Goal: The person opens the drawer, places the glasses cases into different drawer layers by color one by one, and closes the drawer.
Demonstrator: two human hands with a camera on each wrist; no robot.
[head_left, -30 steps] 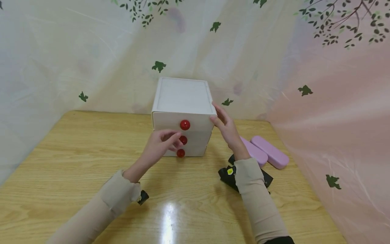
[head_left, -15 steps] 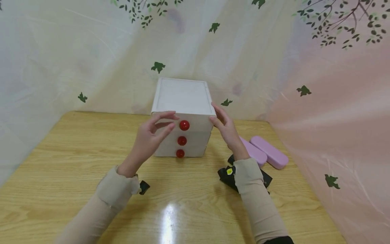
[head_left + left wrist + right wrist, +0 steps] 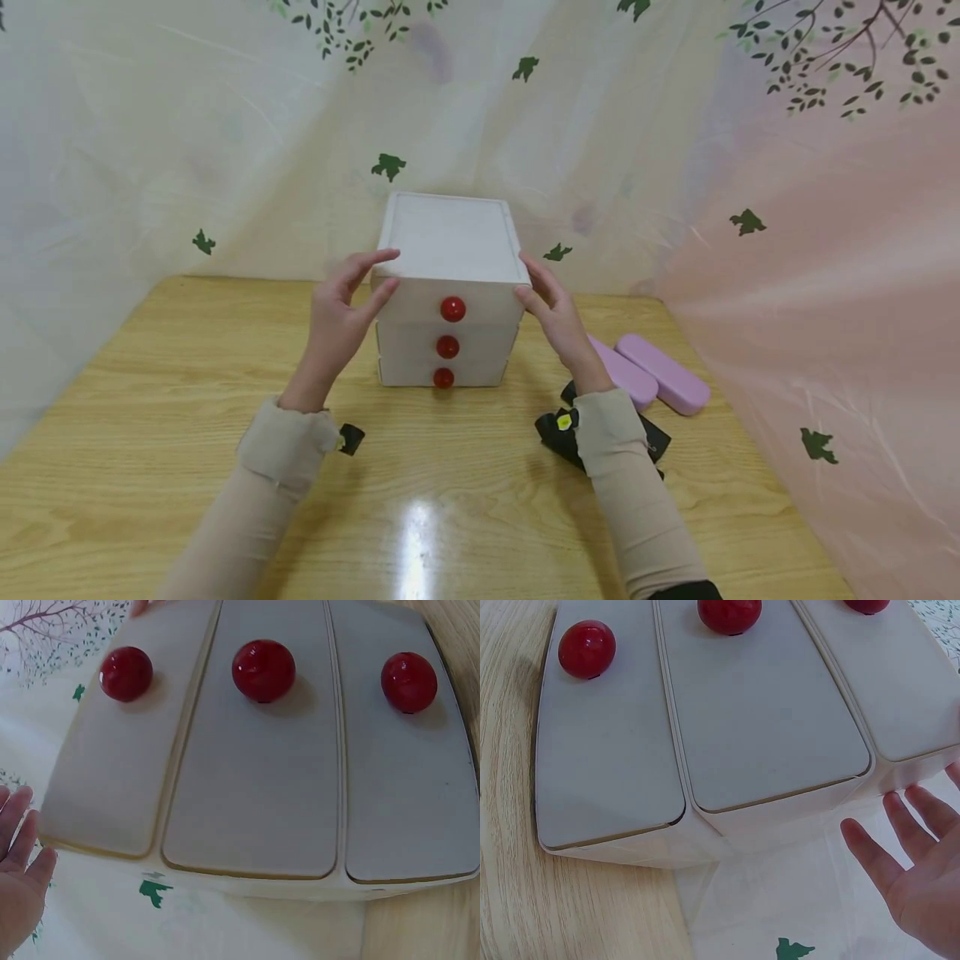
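Observation:
A white three-drawer box (image 3: pixel 453 237) stands at the back of the table, its drawer fronts flush and stacked. Each drawer has a round red knob, the top one (image 3: pixel 453 309) being the largest in the head view. My left hand (image 3: pixel 341 321) is at the box's upper left front corner, thumb and index finger spread apart, nothing held. In the left wrist view its fingers (image 3: pixel 16 825) are straight beside the box. At the upper right front corner, my right hand (image 3: pixel 558 325) rests its thumb near the front edge, with extended fingers (image 3: pixel 870 851) along the side.
Two pink oblong cases (image 3: pixel 663 375) lie right of the box, partly behind the right forearm. A black item (image 3: pixel 652 437) lies beneath that forearm on the wooden table (image 3: pixel 450 517). A leaf-patterned cloth (image 3: pixel 300 167) hangs behind the table.
My left hand has moved from the middle knob up and left to the box's upper left corner, its fingers spreading. The right hand has stayed at the right corner.

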